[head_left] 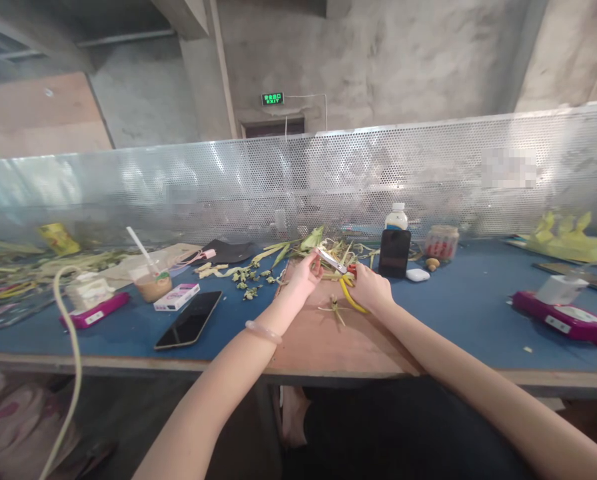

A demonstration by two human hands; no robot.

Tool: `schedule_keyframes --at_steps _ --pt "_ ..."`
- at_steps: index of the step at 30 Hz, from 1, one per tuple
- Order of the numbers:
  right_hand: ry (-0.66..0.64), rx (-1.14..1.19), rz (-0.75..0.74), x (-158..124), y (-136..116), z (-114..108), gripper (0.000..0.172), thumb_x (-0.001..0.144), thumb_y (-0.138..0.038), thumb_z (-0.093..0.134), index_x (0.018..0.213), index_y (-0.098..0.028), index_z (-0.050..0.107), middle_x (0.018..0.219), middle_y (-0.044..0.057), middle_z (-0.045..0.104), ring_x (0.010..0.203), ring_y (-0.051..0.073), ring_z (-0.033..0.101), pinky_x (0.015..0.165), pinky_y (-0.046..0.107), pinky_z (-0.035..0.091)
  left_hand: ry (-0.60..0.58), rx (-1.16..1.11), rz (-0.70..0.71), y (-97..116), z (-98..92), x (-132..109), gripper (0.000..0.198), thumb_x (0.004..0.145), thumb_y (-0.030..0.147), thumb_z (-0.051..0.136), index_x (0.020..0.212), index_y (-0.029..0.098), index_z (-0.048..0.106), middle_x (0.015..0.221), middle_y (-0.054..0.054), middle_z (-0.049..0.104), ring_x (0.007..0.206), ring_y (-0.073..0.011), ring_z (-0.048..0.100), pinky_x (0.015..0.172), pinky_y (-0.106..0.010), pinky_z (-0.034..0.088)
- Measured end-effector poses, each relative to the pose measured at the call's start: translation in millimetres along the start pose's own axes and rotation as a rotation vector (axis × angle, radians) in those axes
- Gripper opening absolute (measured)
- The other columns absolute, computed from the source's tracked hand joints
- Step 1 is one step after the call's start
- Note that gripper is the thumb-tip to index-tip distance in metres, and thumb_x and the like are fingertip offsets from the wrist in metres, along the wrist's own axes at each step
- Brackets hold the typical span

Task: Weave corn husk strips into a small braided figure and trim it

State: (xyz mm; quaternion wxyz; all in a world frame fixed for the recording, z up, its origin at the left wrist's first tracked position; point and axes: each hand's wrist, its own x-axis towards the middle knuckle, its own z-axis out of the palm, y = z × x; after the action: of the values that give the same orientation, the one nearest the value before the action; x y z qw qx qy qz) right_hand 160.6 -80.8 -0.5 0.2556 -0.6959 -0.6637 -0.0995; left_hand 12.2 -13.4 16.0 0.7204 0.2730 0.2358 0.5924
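Observation:
My right hand (369, 288) is closed round the red and yellow handles of a pair of scissors (334, 263), blades pointing left. My left hand (303, 275) is pinched at the blade tips, holding a thin pale green leaf strip I can barely make out. Both hands hover over a brown wooden board (328, 340) lying on the blue table (458, 307). A small folded leaf piece (334, 310) lies on the board just below the hands. A pale bracelet (262, 331) sits on my left wrist.
Leaf strips and trimmings (258, 267) are heaped behind the board. A black phone (189, 319) lies left; another phone (394, 253) stands upright before a bottle (396, 217). A drink cup (151, 283), small box (176, 297), jar (441, 243), earbud case (418, 275) and pink devices (566, 320) surround. A perforated metal screen (328, 180) backs the table.

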Motion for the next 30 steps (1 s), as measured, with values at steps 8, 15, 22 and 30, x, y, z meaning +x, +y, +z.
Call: schedule_keyframes --at_steps 8,15,22,30 --pt "-0.039 0.001 0.037 -2.6 -4.9 -5.6 0.038 0.079 -0.044 0.045 0.105 -0.017 0.049 0.106 0.013 0.059 0.09 0.026 0.059 0.067 0.031 0.04 -0.016 -0.036 -0.012 -4.3 2.2 -2.1 0.003 0.073 0.011 0.061 0.073 0.014 0.06 0.054 0.004 0.059 0.042 -0.0041 0.053 0.045 -0.015 0.042" --pt "-0.042 -0.002 0.049 -3.8 -6.9 -6.6 0.037 0.081 -0.043 0.044 0.104 -0.016 0.049 0.104 0.015 0.06 0.091 0.027 0.059 0.068 0.031 0.04 -0.011 -0.047 -0.047 -7.2 2.6 -2.6 0.005 0.071 0.01 0.063 0.073 0.014 0.06 0.055 0.003 0.06 0.042 -0.0052 0.054 0.043 -0.015 0.041" --pt "0.002 -0.021 0.014 -1.5 -3.1 -2.8 0.04 0.08 -0.048 0.041 0.104 -0.017 0.048 0.102 0.013 0.06 0.087 0.029 0.06 0.066 0.034 0.042 0.02 -0.054 -0.059 -9.0 5.5 -5.7 0.004 0.072 0.01 0.062 0.073 0.014 0.06 0.054 0.003 0.06 0.04 -0.0048 0.053 0.043 -0.015 0.042" --pt "-0.027 -0.044 0.033 -1.5 -4.8 -1.8 0.039 0.08 -0.045 0.042 0.105 -0.016 0.047 0.103 0.014 0.06 0.088 0.028 0.061 0.066 0.033 0.042 0.028 -0.06 -0.044 -9.2 6.8 -7.8 0.005 0.071 0.011 0.064 0.071 0.014 0.06 0.054 0.004 0.06 0.04 -0.0046 0.053 0.043 -0.015 0.042"
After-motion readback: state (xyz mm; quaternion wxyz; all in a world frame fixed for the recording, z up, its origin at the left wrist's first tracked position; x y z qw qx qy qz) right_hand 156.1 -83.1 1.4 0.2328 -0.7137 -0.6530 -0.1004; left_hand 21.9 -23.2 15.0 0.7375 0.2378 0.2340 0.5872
